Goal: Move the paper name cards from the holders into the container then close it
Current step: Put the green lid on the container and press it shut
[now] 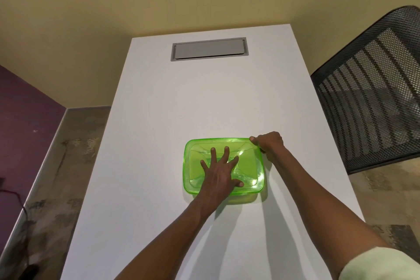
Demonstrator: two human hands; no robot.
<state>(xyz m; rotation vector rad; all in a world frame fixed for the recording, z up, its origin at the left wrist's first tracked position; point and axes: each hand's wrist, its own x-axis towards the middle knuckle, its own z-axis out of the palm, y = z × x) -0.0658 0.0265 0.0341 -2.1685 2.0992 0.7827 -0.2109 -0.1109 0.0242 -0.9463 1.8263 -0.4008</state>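
Observation:
A translucent green rectangular container [250, 166] sits on the white table, with its green lid [195, 152] lying on top. My left hand [220, 170] rests flat on the lid, fingers spread, palm down. My right hand [269, 144] is at the lid's far right corner, fingers curled around the rim with the thumb on top. No name cards or holders show; the container's inside is hidden by the lid and my hand.
The white table [159, 120] runs away from me, with a grey cable hatch [209, 49] at its far end. A black mesh chair back [368, 88] stands to the right. Floor and a purple wall lie to the left.

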